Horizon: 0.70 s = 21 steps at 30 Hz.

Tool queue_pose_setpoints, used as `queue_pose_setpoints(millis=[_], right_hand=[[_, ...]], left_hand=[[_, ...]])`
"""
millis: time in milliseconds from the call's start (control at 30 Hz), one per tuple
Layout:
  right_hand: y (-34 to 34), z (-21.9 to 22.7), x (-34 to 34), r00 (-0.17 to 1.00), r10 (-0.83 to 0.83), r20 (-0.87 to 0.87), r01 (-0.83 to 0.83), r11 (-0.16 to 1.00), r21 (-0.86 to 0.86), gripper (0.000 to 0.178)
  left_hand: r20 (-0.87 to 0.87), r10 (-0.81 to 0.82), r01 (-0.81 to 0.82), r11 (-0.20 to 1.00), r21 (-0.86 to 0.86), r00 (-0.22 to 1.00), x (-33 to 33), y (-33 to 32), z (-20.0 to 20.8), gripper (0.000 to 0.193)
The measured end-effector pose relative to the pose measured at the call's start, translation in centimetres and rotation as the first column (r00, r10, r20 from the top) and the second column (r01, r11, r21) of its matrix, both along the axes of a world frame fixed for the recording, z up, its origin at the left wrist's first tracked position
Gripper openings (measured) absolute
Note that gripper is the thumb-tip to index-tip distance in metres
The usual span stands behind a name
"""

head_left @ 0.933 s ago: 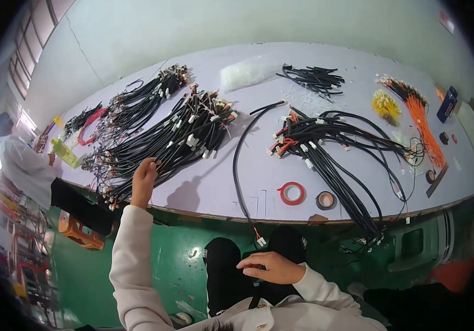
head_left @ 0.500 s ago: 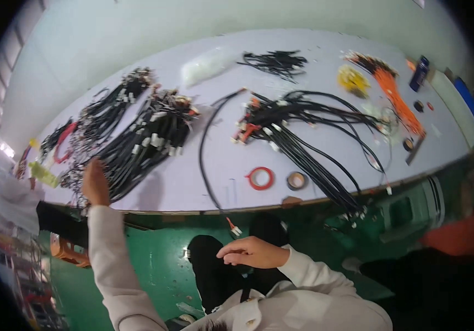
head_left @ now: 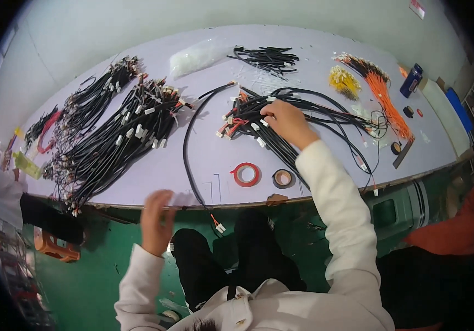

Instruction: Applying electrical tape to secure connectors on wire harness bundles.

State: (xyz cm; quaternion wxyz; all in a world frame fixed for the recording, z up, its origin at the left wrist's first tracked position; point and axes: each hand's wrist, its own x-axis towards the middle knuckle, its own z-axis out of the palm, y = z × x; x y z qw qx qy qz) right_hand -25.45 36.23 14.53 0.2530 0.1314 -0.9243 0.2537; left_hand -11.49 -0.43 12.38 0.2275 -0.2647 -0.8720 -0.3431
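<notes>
My right hand (head_left: 289, 124) reaches over a heap of black cables (head_left: 281, 139) with white connectors and orange wire ends, right of the table's middle. Its fingers are closed on a black cable near the connector end of the heap; their tips are partly hidden. My left hand (head_left: 157, 222) hovers at the table's front edge with its fingers apart and nothing in them. Between the hands lies a single long black cable (head_left: 186, 151), curved, its white connector (head_left: 220, 228) hanging over the front edge. A larger bundle of black cables (head_left: 118, 140) covers the table's left part.
A red tape roll (head_left: 246, 174) and a dark tape roll (head_left: 283, 178) lie near the front edge. Farther back are a plastic bag (head_left: 201, 58), short black tubes (head_left: 270, 59), yellow wires (head_left: 344, 83), orange wires (head_left: 389, 102) and a blue bottle (head_left: 411, 81). Another person's sleeve (head_left: 0, 187) shows at left.
My right hand has risen from my lap to the cable heap on the right. My left hand has come off the left bundle, back and right to the front edge. The view has shifted slightly.
</notes>
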Motion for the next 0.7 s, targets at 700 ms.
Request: queue_pose_setpoints(millis=[700], right_hand=[[-1.2,17.1,16.3,0.704,0.281,-0.652,0.033,0.904,0.426,0.023]], left_hand=[[0.479,-0.602,0.233,0.745,0.626,0.638,8.8,4.0,1.8,0.041]])
